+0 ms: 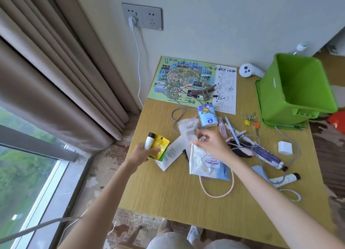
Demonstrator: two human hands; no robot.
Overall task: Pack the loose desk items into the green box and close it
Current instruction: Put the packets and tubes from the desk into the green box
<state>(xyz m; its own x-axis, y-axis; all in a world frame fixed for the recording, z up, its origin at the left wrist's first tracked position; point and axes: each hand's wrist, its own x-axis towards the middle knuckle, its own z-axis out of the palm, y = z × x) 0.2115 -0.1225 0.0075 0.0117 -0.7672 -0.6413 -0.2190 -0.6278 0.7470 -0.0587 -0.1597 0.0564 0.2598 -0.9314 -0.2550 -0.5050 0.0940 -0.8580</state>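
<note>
The green box (291, 92) stands open and empty at the table's far right, on its flat green lid (267, 121). My left hand (143, 154) grips a small white bottle (148, 140) together with a yellow sachet (160, 145) near the table's left edge. My right hand (212, 146) pinches a small item above the pile and holds up a pale blue baby-wipes pack (206, 163). Loose sachets (187, 129), a tissue pack (207, 116), pens (231, 129), tubes (268, 156), keys (251, 119) and cables lie in the table's middle.
A printed map (186, 77) with a hair claw (204, 93) on it covers the far table. A white controller (247, 70) lies by the wall. A white charger cube (285, 147) and its cable sit at the right. Curtains and a window are at the left.
</note>
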